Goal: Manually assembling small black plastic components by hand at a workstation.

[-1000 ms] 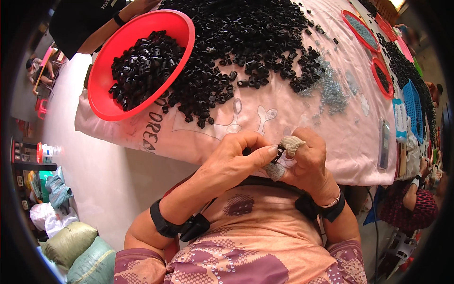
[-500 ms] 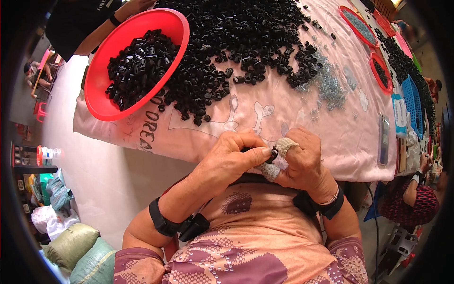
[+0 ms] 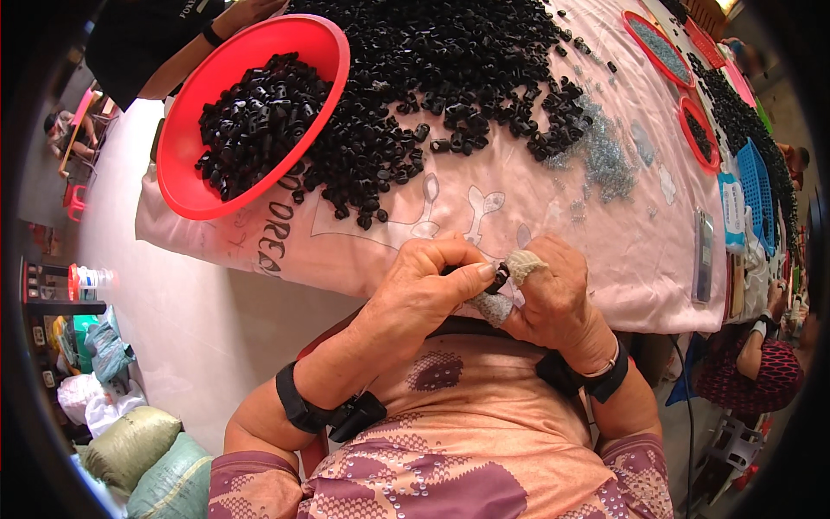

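Close to the table's near edge, my left hand (image 3: pixel 432 281) pinches a small black plastic piece (image 3: pixel 501 275) between thumb and fingers. My right hand (image 3: pixel 553 281) is closed against the same piece from the other side. Its index finger wears a beige cloth finger cover (image 3: pixel 522 263) and its thumb a grey one (image 3: pixel 493 308). Beyond the hands spreads a big heap of similar black plastic pieces (image 3: pixel 450 69). A tilted red bowl (image 3: pixel 186 186) at the far left holds many more. Small shiny grey bits (image 3: pixel 605 164) lie scattered right of the heap.
A pale pink cloth (image 3: pixel 363 259) covers the table. A phone (image 3: pixel 703 255) lies at its right edge, near a blue basket (image 3: pixel 755 195) and two red trays (image 3: pixel 679 73). Another person's arm (image 3: pixel 186 65) is behind the bowl. Stuffed sacks (image 3: pixel 130 450) sit on the floor at left.
Both hands stay almost in place, with slight finger shifts around the black piece. The rest of the scene looks the same.
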{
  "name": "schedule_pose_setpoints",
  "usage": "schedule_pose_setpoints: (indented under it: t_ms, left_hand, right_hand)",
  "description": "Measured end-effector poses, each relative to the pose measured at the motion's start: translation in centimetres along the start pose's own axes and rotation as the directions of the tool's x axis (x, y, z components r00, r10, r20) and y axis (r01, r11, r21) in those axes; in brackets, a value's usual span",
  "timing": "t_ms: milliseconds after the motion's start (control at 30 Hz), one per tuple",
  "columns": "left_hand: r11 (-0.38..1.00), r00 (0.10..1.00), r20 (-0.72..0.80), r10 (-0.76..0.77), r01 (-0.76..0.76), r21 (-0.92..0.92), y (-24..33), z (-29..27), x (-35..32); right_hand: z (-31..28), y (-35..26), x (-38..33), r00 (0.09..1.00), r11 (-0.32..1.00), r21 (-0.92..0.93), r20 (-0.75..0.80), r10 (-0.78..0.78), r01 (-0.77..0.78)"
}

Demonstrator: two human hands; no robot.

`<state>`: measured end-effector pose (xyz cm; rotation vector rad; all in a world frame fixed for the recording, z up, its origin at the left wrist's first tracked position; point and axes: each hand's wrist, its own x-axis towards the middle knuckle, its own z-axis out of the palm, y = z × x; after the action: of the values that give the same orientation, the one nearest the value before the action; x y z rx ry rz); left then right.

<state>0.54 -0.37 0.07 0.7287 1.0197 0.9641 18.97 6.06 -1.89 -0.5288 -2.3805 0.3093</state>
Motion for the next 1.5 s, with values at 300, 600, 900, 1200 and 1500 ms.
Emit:
schedule_pose_setpoints:
  t_ms: [300, 600, 900, 1200, 1500]
  left_hand:
    - [0.992, 0.998, -0.006, -0.068, 0.069, 0.102, 0.9, 0.1, 0.0]
    - [0.992, 1.000, 0.011, 0.026, -0.027, 0.120, 0.1, -0.2, 0.3]
    - [0.992, 0.997, 0.079, 0.021, -0.030, 0.124, 0.2, -0.6, 0.4]
    - [0.995, 0.994, 0.044, -0.102, 0.102, -0.011, 0.1, -0.2, -0.1]
    - [0.991, 0.992, -0.069, 0.102, -0.095, 0.095, -0.5, 0.5, 0.3]
  right_hand:
    - [-0.2, -0.1, 0.2, 0.999, 0.999, -0.013, -0.005, -0.036, 0.036]
    - [-0.5, -0.3, 0.6, 0.998, 0.998, -0.058, 0.056, 0.025, -0.022]
    - [-0.7, -0.1, 0.8, 0.998, 0.997, -0.079, 0.048, 0.027, -0.024]
    - [0.0, -0.2, 0.4, 1.000, 0.998, -0.063, -0.016, 0.019, -0.020]
    - [0.2, -0.1, 0.6, 0.999, 0.997, -0.076, 0.033, 0.036, -0.034]
